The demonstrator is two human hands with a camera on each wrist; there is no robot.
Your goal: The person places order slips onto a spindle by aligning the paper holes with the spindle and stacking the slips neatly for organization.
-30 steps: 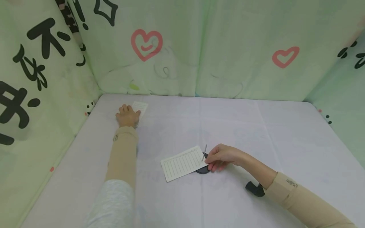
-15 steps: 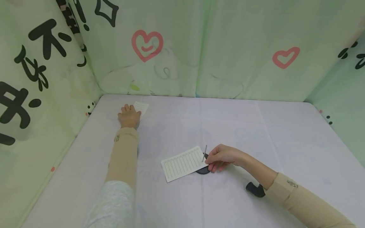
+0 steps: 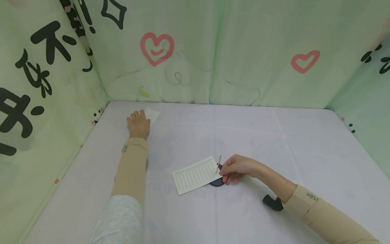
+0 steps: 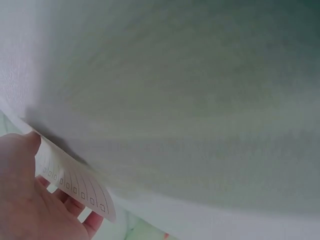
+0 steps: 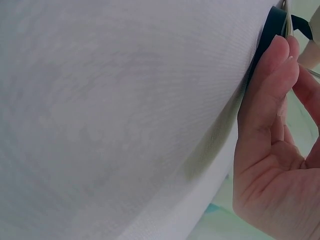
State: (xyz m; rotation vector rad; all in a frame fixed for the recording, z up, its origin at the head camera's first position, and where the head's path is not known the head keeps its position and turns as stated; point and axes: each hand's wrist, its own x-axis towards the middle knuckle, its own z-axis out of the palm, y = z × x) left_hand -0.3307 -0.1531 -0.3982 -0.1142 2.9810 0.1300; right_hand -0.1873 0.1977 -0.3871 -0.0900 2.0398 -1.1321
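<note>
At the far left of the table, my left hand (image 3: 138, 124) grips a small ruled sheet of checklist paper (image 3: 153, 115). In the left wrist view the thumb lies on one side of that sheet (image 4: 75, 182) and the fingers behind it, and the sheet bows. Near the middle, a second checklist sheet (image 3: 195, 176) lies over the black round base of a paper spike (image 3: 217, 183), whose thin metal rod stands up through its right end. My right hand (image 3: 239, 166) holds the spike's base and the sheet's corner; its fingertips press the dark base rim (image 5: 272, 27).
A black curved object (image 3: 272, 202) shows beside the right wrist, under the sleeve. Pale cloth covers the table (image 3: 250, 135). Light green curtains (image 3: 250, 44) with printed hearts and black characters rise along the back and sides.
My left hand shifts slightly right and its fingers reach a bit farther forward. The far edge of its sheet curls up a little. My right hand and the spike hold still.
</note>
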